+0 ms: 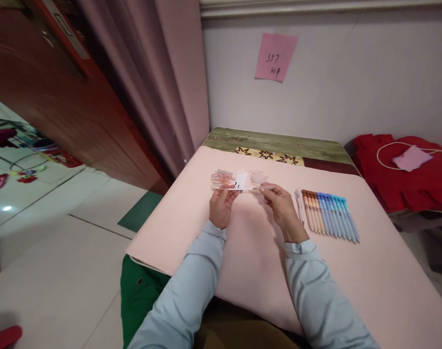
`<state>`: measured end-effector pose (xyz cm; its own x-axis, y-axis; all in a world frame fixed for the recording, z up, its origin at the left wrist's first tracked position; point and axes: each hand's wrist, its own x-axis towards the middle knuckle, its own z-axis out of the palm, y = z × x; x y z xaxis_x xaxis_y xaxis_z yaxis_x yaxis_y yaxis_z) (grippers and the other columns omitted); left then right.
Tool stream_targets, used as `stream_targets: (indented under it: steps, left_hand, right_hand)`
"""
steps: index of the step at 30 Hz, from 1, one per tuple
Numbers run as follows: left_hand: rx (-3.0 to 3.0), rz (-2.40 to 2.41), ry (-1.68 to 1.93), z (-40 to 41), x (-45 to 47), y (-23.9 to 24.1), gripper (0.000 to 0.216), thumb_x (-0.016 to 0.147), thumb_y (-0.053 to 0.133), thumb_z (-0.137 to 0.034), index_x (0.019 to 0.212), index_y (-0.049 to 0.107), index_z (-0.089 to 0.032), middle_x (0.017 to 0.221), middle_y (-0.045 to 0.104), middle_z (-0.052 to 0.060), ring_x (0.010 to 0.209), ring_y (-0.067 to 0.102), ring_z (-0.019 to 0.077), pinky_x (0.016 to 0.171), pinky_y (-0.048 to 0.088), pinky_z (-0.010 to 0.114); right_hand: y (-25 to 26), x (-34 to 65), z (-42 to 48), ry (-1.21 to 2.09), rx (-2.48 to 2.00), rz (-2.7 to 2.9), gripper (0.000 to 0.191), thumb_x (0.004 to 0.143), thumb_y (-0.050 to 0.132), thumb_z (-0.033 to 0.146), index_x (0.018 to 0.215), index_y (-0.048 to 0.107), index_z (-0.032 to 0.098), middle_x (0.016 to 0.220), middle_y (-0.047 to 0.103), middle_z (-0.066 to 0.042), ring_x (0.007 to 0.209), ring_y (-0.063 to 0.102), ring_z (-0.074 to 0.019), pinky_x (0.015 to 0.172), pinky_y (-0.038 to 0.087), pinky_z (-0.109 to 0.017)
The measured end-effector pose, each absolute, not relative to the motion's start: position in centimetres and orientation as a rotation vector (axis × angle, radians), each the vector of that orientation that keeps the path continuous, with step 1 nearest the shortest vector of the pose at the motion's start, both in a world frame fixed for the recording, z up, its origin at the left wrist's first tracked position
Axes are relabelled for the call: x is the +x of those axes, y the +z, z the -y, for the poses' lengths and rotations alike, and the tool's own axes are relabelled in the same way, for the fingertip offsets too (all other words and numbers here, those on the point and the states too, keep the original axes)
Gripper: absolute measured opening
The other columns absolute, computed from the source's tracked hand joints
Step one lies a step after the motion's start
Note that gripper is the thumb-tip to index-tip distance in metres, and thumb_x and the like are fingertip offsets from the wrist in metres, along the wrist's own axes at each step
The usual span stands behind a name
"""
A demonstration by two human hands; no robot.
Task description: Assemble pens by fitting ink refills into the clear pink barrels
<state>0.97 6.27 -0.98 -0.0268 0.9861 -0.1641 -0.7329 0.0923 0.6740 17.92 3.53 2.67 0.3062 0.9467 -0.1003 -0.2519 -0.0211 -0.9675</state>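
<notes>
Pale pink covering (253,271) spreads over the table, its near edge partly hidden by blue sleeves (195,281) that the view cuts off below. Above it, the left hand (221,207) pinches one end of a thin white stick (244,189), and the right hand (281,208) pinches the other; whether it is one piece or two meeting is too small to tell. To the right lie a whitish pen (300,206) and a row of brown-to-blue pens (330,215). Just beyond the stick are white sticks (242,178) between two clusters of clear parts (221,176), their shapes blurred. Farther off, a pink note (276,57) reads "357"; its lower characters are hard to read.
</notes>
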Motion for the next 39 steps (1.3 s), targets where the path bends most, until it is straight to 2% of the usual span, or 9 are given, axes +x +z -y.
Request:
stream_targets:
  steps: [7, 14, 18, 28, 32, 39]
  left_hand:
    - [0.432, -0.693, 1.419, -6.3, 0.9, -0.8, 0.009, 0.087, 0.07, -0.018, 0.089, 0.062, -0.015, 0.096, 0.074, 0.006, 0.087, 0.071, 0.0126, 0.098, 0.053, 0.033]
    - [0.381, -0.662, 1.431, -6.5, 0.8, -0.7, 0.007, 0.085, 0.067, -0.01, 0.09, 0.064, -0.014, 0.103, 0.073, 0.007, 0.109, 0.068, 0.016, 0.107, 0.049, 0.03]
    - [0.381, -0.643, 1.503, -6.6, 0.7, -0.7, 0.01, 0.084, 0.068, -0.01, 0.092, 0.065, -0.016, 0.104, 0.073, 0.005, 0.114, 0.066, 0.0156, 0.109, 0.048, 0.029]
    - [0.44, -0.65, 1.457, -6.0, 0.9, -0.1, 0.01, 0.084, 0.068, -0.011, 0.09, 0.062, -0.016, 0.104, 0.073, 0.006, 0.102, 0.07, 0.0141, 0.106, 0.05, 0.03]
    - [0.452, -0.662, 1.455, -6.0, 0.9, -0.2, 0.015, 0.082, 0.072, -0.013, 0.092, 0.061, -0.016, 0.102, 0.074, 0.006, 0.098, 0.071, 0.0142, 0.104, 0.05, 0.031]
    - [0.484, -0.693, 1.48, -5.9, 0.9, 0.0, 0.018, 0.08, 0.075, -0.018, 0.091, 0.061, -0.015, 0.1, 0.074, 0.006, 0.089, 0.071, 0.0125, 0.095, 0.054, 0.029]
  right_hand:
    - [2.3, 16.3, -3.5, 1.162, -1.155, 0.742, 0.042, 0.061, 0.084, 0.051, 0.078, 0.067, 0.017, 0.069, 0.059, 0.001, 0.056, 0.046, -0.0083, 0.052, 0.04, -0.023]
    - [2.2, 15.4, -3.5, 1.209, -1.055, 0.65, 0.046, 0.063, 0.083, 0.053, 0.09, 0.072, 0.018, 0.08, 0.067, -0.003, 0.057, 0.048, -0.0084, 0.052, 0.044, -0.024]
    - [2.1, 15.3, -3.5, 1.178, -1.046, 0.642, 0.043, 0.067, 0.08, 0.052, 0.094, 0.072, 0.02, 0.083, 0.068, -0.003, 0.06, 0.053, -0.0102, 0.055, 0.047, -0.025]
    - [2.1, 15.2, -3.5, 1.191, -1.041, 0.638, 0.037, 0.067, 0.081, 0.046, 0.089, 0.072, 0.017, 0.074, 0.065, -0.001, 0.057, 0.049, -0.0083, 0.053, 0.045, -0.023]
    - [2.4, 15.4, -3.5, 1.17, -1.081, 0.613, 0.038, 0.061, 0.083, 0.04, 0.087, 0.069, 0.017, 0.074, 0.065, 0.0, 0.058, 0.052, -0.0092, 0.055, 0.046, -0.024]
    - [2.2, 16.0, -3.3, 1.174, -1.197, 0.828, 0.035, 0.061, 0.082, 0.039, 0.084, 0.067, 0.017, 0.065, 0.064, 0.0, 0.058, 0.054, -0.0116, 0.057, 0.045, -0.026]
